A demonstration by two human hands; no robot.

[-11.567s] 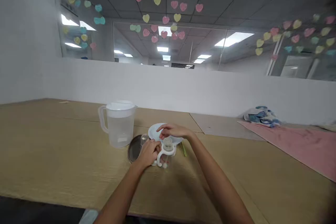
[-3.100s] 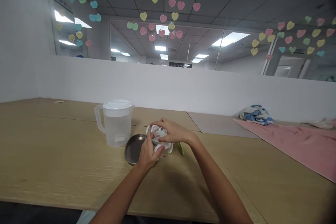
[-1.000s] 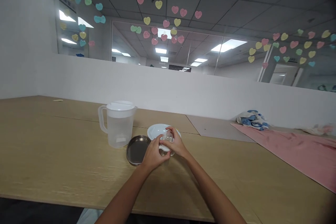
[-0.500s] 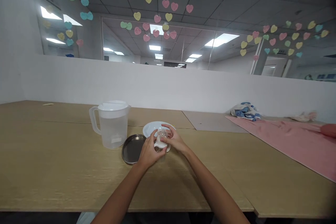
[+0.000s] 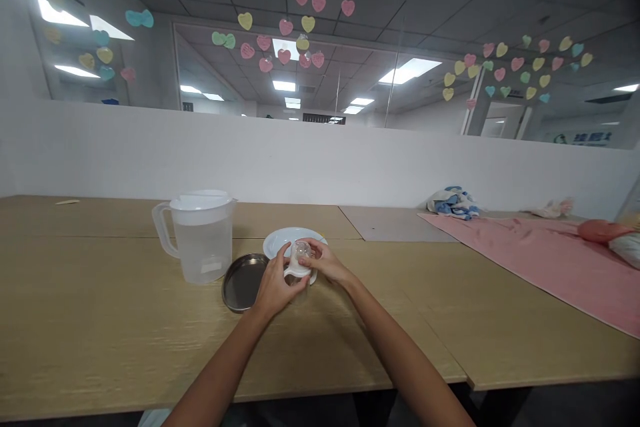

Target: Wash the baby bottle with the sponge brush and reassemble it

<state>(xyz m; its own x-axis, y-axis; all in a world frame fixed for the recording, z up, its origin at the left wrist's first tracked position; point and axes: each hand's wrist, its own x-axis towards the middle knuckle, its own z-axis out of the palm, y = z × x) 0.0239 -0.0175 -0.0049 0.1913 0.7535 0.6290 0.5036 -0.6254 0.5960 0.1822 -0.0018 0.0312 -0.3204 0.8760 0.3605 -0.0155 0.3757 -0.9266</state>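
Between my two hands, over the table, is a small baby bottle (image 5: 301, 259) with a clear domed top and a white ring with side handles. My left hand (image 5: 275, 285) curls round its left side, thumb at the lower front. On the other side my right hand (image 5: 327, 263) grips the upper part, with its thumb across the front and its fingers behind. The bottle's lower part is partly covered by my fingers. Just behind it lies a white plate (image 5: 276, 241). A round metal pan (image 5: 242, 288) sits left of my left hand, partly hidden by it.
A clear plastic jug (image 5: 204, 248) with a white lid and liquid inside stands at the left. Farther right lie a pink cloth (image 5: 530, 260) and a crumpled blue-and-white cloth (image 5: 453, 203). A white wall (image 5: 300, 160) closes off the wooden table's (image 5: 125, 340) back edge.
The whole scene has shifted left as my head turned slightly right. Both hands keep hold of the baby bottle with nearly the same grip; the jug, pan and plate stay in place.
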